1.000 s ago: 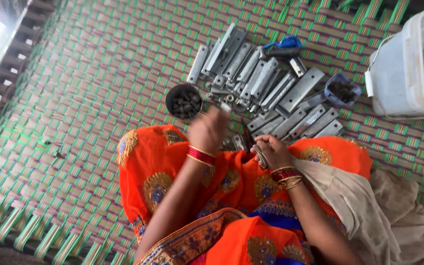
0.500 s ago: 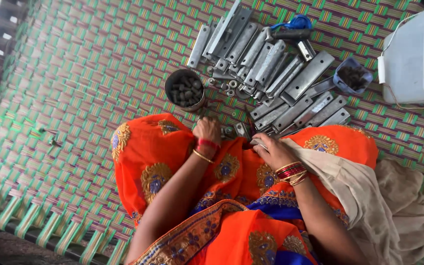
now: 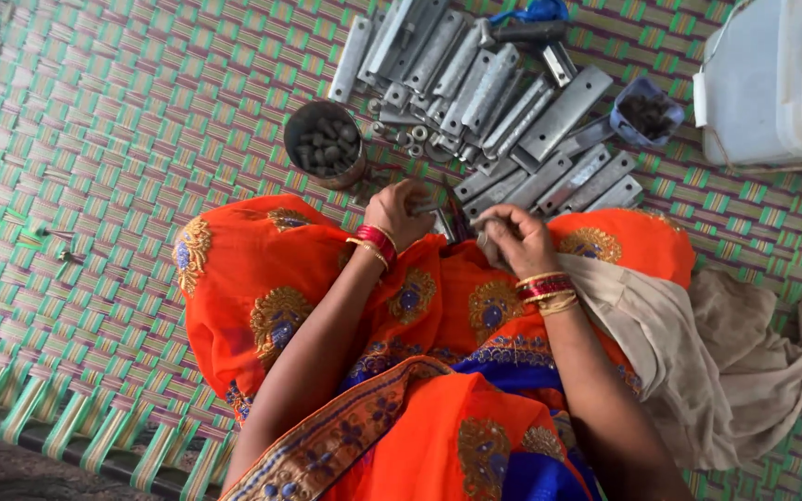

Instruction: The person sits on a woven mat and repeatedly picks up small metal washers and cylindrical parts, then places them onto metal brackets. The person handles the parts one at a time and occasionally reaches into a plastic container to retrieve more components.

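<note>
Two hands meet over a small metal part in the lap, at the near edge of the pile of grey brackets.

Left hand is curled, fingertips closed on a small grey metal piece; right hand is also curled, pinching at the same spot, though what it grips is hidden by the fingers. Both rest on the orange cloth, just below the grey metal brackets spread on the woven cot. A round tin of bolts stands just beside the left hand. Doing this well likely means holding the piece steady low over the lap, so any dropped fastener lands on cloth, not through the weave.
</note>
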